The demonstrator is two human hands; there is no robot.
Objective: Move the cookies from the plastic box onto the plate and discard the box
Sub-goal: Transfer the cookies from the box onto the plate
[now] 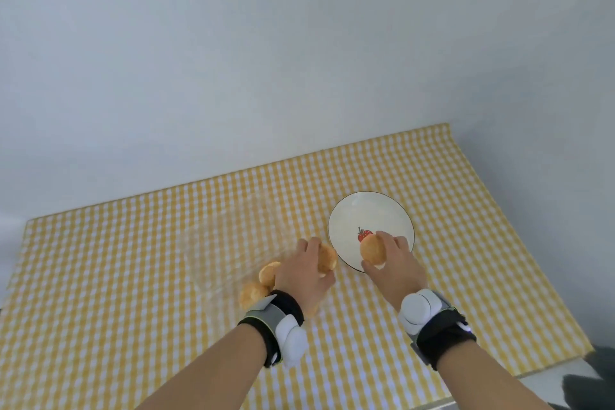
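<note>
From the head camera, the right hand [394, 265] grips a round golden cookie [372, 251] over the near rim of the white strawberry plate [369, 213]. Just left of the plate, the left hand [304, 273] curls around a second cookie [326, 258]. Two more cookies [256, 286] lie near-left of that hand on the yellow checked cloth [133, 276]. The plastic box cannot be made out.

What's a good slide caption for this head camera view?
Each hand carries a cookie, right hand over the strawberry plate, left hand beside it, above a yellow checked tablecloth.
</note>
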